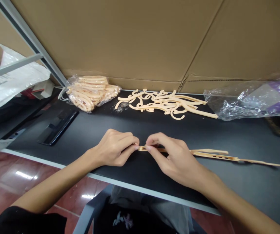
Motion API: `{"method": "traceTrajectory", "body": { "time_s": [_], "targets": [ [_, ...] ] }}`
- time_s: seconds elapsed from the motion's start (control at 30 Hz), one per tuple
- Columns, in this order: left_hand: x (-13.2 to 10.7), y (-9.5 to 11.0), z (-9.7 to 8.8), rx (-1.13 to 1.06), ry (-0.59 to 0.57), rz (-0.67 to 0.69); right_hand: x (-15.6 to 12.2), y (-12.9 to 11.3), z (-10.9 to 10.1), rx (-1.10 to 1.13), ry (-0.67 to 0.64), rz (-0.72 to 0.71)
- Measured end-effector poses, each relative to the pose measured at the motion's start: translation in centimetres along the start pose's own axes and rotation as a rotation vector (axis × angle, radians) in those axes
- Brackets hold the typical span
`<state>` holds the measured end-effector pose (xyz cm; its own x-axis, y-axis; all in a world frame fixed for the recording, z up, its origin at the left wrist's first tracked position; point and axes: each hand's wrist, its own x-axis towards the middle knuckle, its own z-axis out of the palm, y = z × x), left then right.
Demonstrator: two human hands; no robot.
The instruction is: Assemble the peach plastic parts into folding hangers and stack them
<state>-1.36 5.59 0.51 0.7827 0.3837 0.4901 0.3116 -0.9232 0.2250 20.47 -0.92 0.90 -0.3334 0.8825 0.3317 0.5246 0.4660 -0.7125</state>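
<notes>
1. Head view, centre of the frame: the left hand (118, 148) has its thumb and forefinger pinched together at the left end of a slim pale strip (215, 156). Just beside it, the right hand (173, 156) pinches at the same strip with thumb and forefinger, its other fingers curled.
2. Head view, centre to right edge: the strip lies over the dark tabletop (101, 125), passes behind the right hand and comes out beyond it as a slotted section with a thin tail. Whether this is one piece or several cannot be told.
3. Head view, upper left of centre: a clear plastic bag (72, 81) holds a thick bundle of pale sticks (91, 91), packed side by side and showing through the film.
4. Head view, upper middle: loose pale pieces (159, 102), some curved or hooked, lie outside the bag in a tangled heap, near the cardboard (130, 39) behind.
5. Head view, upper right: crumpled clear packaging (230, 100) with a purple area lies near the heap; its contents cannot be made out.
6. Head view, left: a white plastic sack (20, 78), contents hidden, sits beyond a dark phone (58, 126) on the tabletop.
</notes>
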Motion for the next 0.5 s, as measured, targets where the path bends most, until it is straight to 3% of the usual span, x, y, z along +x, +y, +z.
{"method": "traceTrajectory", "body": {
  "time_s": [0.1,0.23,0.5],
  "targets": [
    [0.0,0.2,0.1,0.007,-0.015,-0.006,0.1,-0.2,-0.5,-0.06,-0.084,0.129],
    [-0.1,0.4,0.4,0.017,-0.036,-0.005,0.3,-0.2,-0.8,-0.131,-0.2,0.156],
    [-0.3,0.7,0.6,0.062,-0.014,0.062,0.0,-0.4,0.3,-0.171,-0.093,0.135]
  ]
}}
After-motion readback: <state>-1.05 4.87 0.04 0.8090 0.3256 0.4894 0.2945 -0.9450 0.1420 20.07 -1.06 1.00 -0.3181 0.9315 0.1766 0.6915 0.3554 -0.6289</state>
